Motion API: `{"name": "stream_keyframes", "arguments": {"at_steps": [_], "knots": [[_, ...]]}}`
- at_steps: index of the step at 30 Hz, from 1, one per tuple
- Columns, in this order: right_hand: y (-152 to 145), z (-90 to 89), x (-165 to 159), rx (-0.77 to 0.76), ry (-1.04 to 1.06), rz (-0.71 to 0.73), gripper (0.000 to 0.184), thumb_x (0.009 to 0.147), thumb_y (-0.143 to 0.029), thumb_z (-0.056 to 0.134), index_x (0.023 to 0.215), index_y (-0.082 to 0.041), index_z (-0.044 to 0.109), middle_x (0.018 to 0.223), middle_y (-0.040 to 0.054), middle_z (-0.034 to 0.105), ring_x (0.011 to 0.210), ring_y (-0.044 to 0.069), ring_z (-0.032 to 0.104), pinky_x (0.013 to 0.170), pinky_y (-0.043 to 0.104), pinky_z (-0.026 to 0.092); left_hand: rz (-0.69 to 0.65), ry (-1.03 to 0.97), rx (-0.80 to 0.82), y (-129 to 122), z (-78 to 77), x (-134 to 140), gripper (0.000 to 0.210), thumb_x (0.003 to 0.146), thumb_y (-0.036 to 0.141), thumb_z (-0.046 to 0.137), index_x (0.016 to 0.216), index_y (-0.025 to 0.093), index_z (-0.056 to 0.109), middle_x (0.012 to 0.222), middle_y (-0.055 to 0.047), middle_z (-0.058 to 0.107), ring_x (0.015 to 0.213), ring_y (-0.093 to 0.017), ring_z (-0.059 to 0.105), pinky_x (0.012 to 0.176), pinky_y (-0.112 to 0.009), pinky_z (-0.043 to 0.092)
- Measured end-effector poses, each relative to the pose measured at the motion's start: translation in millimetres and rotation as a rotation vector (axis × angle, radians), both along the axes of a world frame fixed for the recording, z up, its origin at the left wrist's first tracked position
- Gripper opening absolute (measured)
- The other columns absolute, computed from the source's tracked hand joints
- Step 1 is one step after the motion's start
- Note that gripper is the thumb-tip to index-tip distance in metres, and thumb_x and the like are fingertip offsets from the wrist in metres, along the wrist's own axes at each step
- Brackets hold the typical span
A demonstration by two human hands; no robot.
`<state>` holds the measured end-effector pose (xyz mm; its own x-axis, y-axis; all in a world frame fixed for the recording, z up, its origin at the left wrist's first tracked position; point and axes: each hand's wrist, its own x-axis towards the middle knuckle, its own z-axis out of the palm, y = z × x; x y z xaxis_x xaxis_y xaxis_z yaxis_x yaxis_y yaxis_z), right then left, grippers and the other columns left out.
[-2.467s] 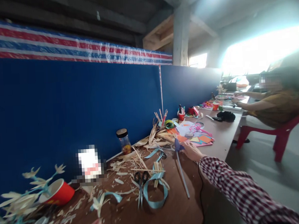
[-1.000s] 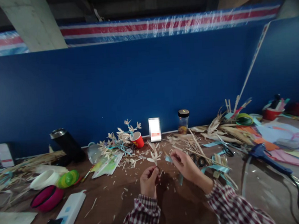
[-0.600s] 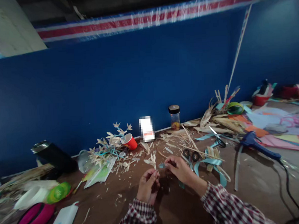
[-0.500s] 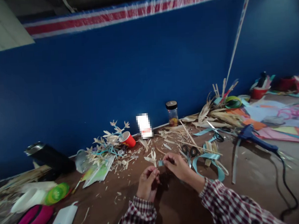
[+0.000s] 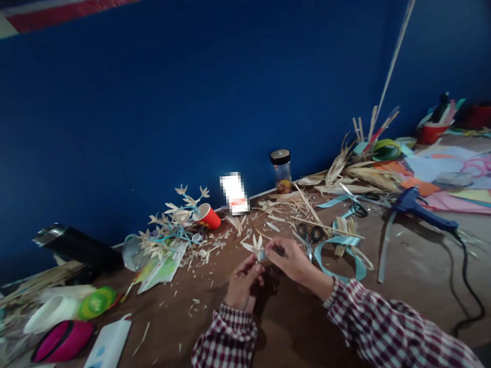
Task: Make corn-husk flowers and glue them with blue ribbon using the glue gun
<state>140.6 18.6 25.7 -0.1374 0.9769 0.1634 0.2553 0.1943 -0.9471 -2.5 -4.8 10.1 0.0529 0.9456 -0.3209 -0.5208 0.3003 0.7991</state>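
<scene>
Pale flower (image 5: 253,244) with narrow, pointed petals, held upright just above the brown tabletop (image 5: 303,335), near the middle of the view and low down. The left hand (image 5: 243,283) grips it at its base, thumb and fingers pinched together, petals fanning out above the fingertips. The right hand (image 5: 288,258) comes in from the other side, its thumb and forefinger closed on a small piece of light blue ribbon (image 5: 262,254), which is right at the flower's base. Both wrists are covered by sleeves (image 5: 231,338) in a dark red and white check.

Just beyond the hands, pale shavings (image 5: 203,255) are scattered over the surface. Behind them to the left is a red paper cup (image 5: 210,217), beside a cluster of similar pale flowers on blue stems (image 5: 171,223). A blurred-out bright rectangle (image 5: 234,193) and a clear jar with a black lid (image 5: 283,174) stand along a dark blue partition (image 5: 207,87). To the right of the hands are scissors with dark handles (image 5: 308,238), a loop of light blue ribbon (image 5: 360,266) and, farther over, a blue glue gun (image 5: 428,210) with a black cord. Toward the left edge are a black flask (image 5: 78,250), a bright pink pouch (image 5: 64,340) and a white power strip (image 5: 110,347).
</scene>
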Motion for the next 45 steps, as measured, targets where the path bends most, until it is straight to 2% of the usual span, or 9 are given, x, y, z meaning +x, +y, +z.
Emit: {"name": "stream_keyframes", "arguments": {"at_steps": [13,26,32,38,45], "knots": [[0,-3.0,-1,0.019,0.045,0.015,0.014,0.075,-0.025,0.051,0.071,-0.014,0.058,0.064,-0.0002,0.059,0.059,0.011,0.050,0.053,0.019,0.037,-0.023,0.022,0.009,0,-1.9,2,0.037,0.053,0.018,0.076,0.086,0.012,0.063,0.058,0.002,0.063,0.039,-0.003,0.049,0.040,-0.015,0.040],[-2,2.3,-1,0.015,0.058,0.031,0.014,0.076,-0.024,0.050,0.076,-0.013,0.060,0.069,0.0017,0.062,0.063,0.013,0.054,0.056,0.020,0.041,0.023,0.041,0.014,0,-7.3,2,0.033,0.054,0.019,0.075,0.085,0.014,0.066,0.057,0.002,0.063,0.041,-0.003,0.048,0.041,-0.014,0.038],[-2,-0.3,-2,0.014,0.101,0.060,0.016,0.076,-0.022,0.050,0.081,-0.013,0.062,0.077,0.0040,0.065,0.070,0.015,0.058,0.063,0.023,0.044,0.042,0.119,0.070,0,-9.5,4,0.033,0.058,0.022,0.072,0.089,0.013,0.066,0.059,0.001,0.062,0.041,-0.003,0.044,0.041,-0.016,0.034],[0,-2.9,-1,-0.038,0.080,0.050,0.018,0.075,-0.023,0.050,0.076,-0.012,0.065,0.071,0.0036,0.066,0.065,0.015,0.057,0.057,0.022,0.042,0.108,0.216,0.091,-1,-12.0,8,0.033,0.058,0.024,0.072,0.088,0.012,0.067,0.054,0.002,0.060,0.042,-0.004,0.042,0.041,-0.017,0.033],[-2,-5.0,-3,-0.046,0.036,-0.028,0.020,0.073,-0.024,0.050,0.068,-0.012,0.065,0.059,0.0004,0.061,0.055,0.011,0.050,0.049,0.019,0.036,0.206,0.433,0.188,0,-22.0,13,0.024,0.062,0.024,0.067,0.084,0.014,0.069,0.066,-0.001,0.068,0.058,-0.012,0.057,0.055,-0.022,0.045]]}}
